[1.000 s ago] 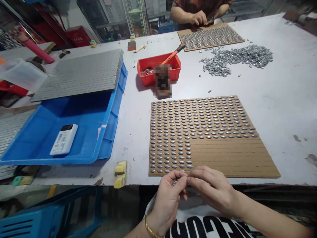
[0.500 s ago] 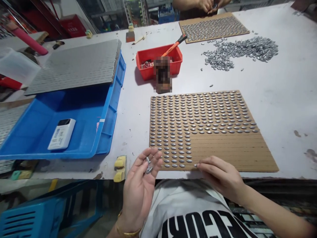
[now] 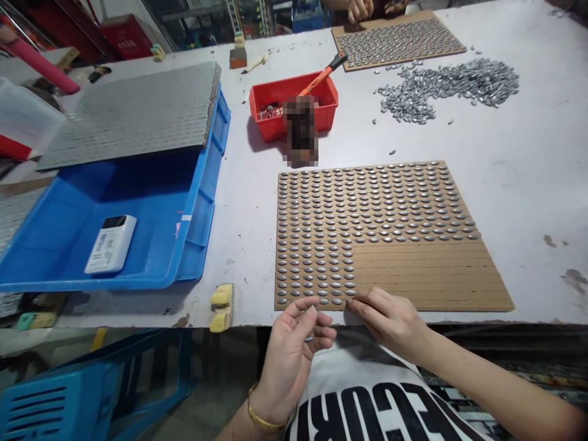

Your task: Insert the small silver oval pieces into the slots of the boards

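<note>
On the table in front of me lies a brown corrugated cardboard panel, with rows of small silver spindle-shaped metal pieces set along its grooves. The near right part of the panel is bare. My left hand is curled at the panel's front edge, palm turned inward. A silver metal piece shows between its fingers; the rest of the palm is hidden. My right hand pinches at the right end of the nearest row. A metal piece is partly visible at its fingertips, mostly covered by them.
A loose heap of silver pieces lies at the far right. Beyond it, a co-worker's hands are over another filled panel. A red bin with an orange-handled tool stands mid-table. At left is a blue tray under grey panels.
My left hand has moved right, closer to my right hand, and its palm has turned inward. My right hand has shifted slightly left to the row's end. The view has tilted slightly.
</note>
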Tool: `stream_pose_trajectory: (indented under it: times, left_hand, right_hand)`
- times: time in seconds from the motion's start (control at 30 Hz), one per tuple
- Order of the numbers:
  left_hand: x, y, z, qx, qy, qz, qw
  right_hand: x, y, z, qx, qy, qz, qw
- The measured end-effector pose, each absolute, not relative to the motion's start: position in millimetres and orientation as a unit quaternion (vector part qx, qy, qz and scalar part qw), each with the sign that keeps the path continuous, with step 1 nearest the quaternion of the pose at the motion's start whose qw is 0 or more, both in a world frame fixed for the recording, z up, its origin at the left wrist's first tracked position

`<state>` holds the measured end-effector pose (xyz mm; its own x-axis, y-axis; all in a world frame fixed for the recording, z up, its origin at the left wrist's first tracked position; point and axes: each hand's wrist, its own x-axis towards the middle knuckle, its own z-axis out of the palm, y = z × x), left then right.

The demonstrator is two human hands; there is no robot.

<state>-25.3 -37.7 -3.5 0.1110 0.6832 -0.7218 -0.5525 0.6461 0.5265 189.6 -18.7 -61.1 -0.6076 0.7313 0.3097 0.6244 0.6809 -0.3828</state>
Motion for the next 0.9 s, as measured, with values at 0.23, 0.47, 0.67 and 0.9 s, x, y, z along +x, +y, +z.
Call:
stream_pose_trajectory:
  times: [0.23, 0.47, 0.67, 0.9]
  left_hand:
    - [-17.0, -41.0, -9.7, 0.071, 0.494, 0.408, 0.765]
    - [-0.2, -32.6, -11.5, 0.134, 0.488, 0.377, 0.775]
    - [16.6, -15.8, -9.2, 0.218, 0.491, 0.394, 0.746]
    - [25.3, -4.7, -12.1, 0.236, 0.491, 0.391, 0.742]
  right_hand:
    - [188.5, -15.9, -59.2, -0.385, -0.885, 0.149, 0.214]
    - [188.6, -10.4, -24.5, -0.388, -0.796, 0.333, 0.326]
    - [188.8, 0.3, -10.0, -0.421, -0.679, 0.506, 0.326]
    - [199.8, 9.4, -15.5, -0.429, -0.658, 0.522, 0.333]
